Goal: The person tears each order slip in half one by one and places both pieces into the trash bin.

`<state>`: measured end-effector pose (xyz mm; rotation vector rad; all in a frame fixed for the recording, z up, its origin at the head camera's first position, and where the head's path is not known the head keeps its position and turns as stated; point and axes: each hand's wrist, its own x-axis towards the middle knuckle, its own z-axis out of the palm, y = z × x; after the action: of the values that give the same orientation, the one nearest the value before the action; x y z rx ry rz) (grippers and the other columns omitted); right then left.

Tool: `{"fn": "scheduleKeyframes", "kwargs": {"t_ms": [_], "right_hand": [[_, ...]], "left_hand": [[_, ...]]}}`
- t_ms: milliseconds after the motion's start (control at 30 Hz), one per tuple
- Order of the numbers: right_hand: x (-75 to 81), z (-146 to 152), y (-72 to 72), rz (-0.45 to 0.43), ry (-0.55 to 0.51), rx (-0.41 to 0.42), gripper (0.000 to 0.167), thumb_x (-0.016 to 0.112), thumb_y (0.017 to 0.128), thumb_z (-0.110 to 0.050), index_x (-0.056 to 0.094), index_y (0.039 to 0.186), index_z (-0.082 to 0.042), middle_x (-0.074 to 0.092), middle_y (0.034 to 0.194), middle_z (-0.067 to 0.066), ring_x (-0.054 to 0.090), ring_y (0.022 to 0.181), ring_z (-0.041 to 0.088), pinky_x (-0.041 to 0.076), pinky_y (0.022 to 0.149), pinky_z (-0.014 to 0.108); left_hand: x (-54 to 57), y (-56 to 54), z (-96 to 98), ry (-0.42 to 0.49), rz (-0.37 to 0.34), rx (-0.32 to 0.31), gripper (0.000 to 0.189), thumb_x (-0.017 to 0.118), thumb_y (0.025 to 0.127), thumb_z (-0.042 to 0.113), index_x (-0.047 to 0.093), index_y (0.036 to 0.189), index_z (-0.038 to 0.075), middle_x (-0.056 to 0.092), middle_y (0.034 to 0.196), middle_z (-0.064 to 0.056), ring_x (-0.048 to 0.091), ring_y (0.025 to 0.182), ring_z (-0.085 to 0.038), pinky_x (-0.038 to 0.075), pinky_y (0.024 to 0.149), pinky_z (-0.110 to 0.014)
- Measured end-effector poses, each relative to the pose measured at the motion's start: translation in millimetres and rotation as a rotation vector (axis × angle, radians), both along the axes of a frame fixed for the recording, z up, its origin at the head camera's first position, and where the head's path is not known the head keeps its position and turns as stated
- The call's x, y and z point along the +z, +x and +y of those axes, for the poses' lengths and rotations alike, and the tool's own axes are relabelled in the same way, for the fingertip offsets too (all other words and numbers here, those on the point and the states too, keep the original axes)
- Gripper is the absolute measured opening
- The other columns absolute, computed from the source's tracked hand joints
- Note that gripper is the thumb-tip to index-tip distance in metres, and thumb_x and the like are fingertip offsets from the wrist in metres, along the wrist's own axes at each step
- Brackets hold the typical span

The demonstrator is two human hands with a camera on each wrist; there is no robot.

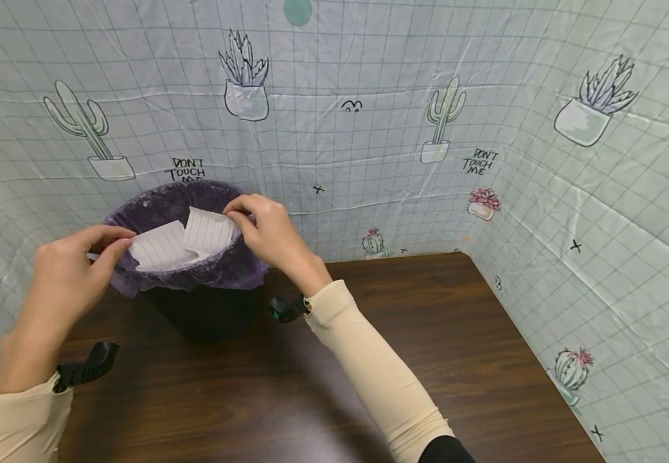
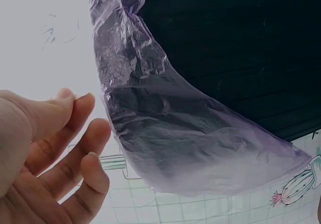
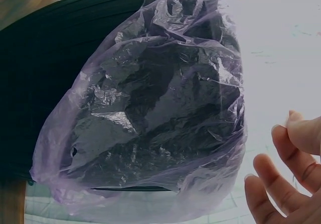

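Over the mouth of a dark trash bin (image 1: 209, 315), each hand holds a piece of white lined paper. My left hand (image 1: 71, 270) pinches the left piece of paper (image 1: 160, 247) at its outer edge between thumb and forefinger. The right piece of paper (image 1: 209, 230) has its upper right corner between the thumb and forefinger of my right hand (image 1: 267, 228). The two pieces meet or overlap in the middle; I cannot tell whether they are joined. A thin purple bag (image 2: 165, 128) lines the bin and folds over its rim. In the wrist views the paper is nearly hidden.
The bin stands on a brown wood table (image 1: 403, 341), near its back left. Behind and to the right hangs a pale gridded sheet (image 1: 334, 141) printed with cacti. Each wrist wears a black camera strap (image 1: 82, 372).
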<state>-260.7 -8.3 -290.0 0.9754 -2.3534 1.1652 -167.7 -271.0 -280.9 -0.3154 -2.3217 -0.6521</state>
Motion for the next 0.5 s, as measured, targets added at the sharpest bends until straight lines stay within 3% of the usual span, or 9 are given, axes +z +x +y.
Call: {"fn": "scheduleKeyframes", "kwargs": {"t_ms": [200, 500], "right_hand": [[-1.2, -0.7, 0.4, -0.012, 0.007, -0.01, 0.019, 0.057, 0.106, -0.015, 0.074, 0.112, -0.007, 0.073, 0.11, 0.005, 0.065, 0.095, 0.015, 0.049, 0.084, 0.019], [0.3, -3.9, 2.2, -0.012, 0.036, -0.009, 0.021, 0.059, 0.105, -0.015, 0.076, 0.113, -0.005, 0.075, 0.112, 0.006, 0.068, 0.098, 0.014, 0.05, 0.086, 0.02]], "left_hand": [[-0.1, 1.3, -3.2, 0.014, -0.026, 0.023, 0.014, 0.068, 0.096, 0.004, 0.076, 0.107, -0.001, 0.074, 0.093, -0.026, 0.034, 0.074, 0.03, 0.032, 0.062, -0.007], [1.7, 1.2, -3.6, 0.007, -0.01, 0.032, 0.014, 0.067, 0.096, 0.003, 0.077, 0.106, 0.0, 0.075, 0.093, -0.026, 0.033, 0.073, 0.032, 0.032, 0.06, -0.01]]}}
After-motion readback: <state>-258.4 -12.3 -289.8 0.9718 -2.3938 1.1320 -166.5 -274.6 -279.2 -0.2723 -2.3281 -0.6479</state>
